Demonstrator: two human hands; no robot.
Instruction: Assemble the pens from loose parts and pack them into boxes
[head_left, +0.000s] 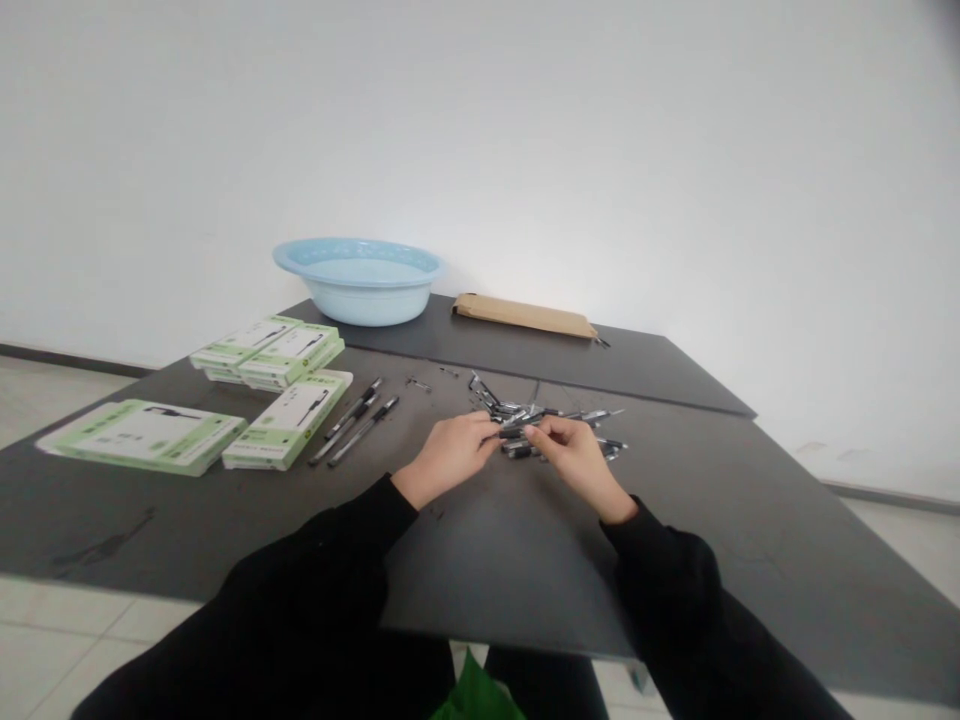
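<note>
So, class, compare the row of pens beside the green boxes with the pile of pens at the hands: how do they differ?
The row of pens lies parallel and neat; the pile of pens is crossed and jumbled. The row holds three; the pile holds many more. The row lies untouched beside a green box; at the pile, the left hand and right hand pinch a pen. Both are slim dark pens on the same table.

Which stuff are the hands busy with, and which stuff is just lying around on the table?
Busy with: the left hand and right hand both pinch one pen; the pile of pens lies right by them.

Just lying around, untouched: three pens in a row, green boxes, blue basin, brown envelope.
</note>
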